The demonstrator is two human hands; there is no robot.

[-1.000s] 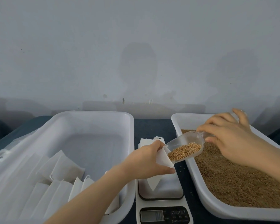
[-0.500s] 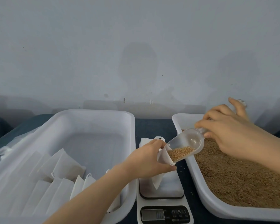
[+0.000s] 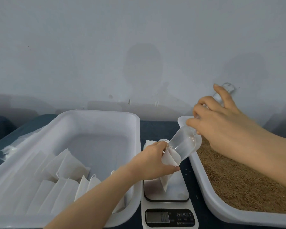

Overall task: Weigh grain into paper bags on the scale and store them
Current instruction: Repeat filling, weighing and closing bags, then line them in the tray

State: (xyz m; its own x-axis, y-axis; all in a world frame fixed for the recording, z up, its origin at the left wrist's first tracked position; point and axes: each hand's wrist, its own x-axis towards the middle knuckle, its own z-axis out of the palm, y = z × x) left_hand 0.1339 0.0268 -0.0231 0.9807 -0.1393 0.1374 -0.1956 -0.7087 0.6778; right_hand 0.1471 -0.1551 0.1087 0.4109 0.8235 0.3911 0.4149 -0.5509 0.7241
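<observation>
Pinching the paper bag [image 3: 170, 157] open with the left hand [image 3: 153, 161], scale [image 3: 180, 194] just under that grip; clutching the scoop [image 3: 186, 142] with the right hand [image 3: 221, 128], mouth tipped into the bag, grain [image 3: 241, 184] beneath the wrist.

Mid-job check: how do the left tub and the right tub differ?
The left tub holds white paper bags; the right tub holds loose brown grain. Part of the left tub's floor is bare; the right tub's floor is covered where it shows. Both are white, with rounded corners.
</observation>
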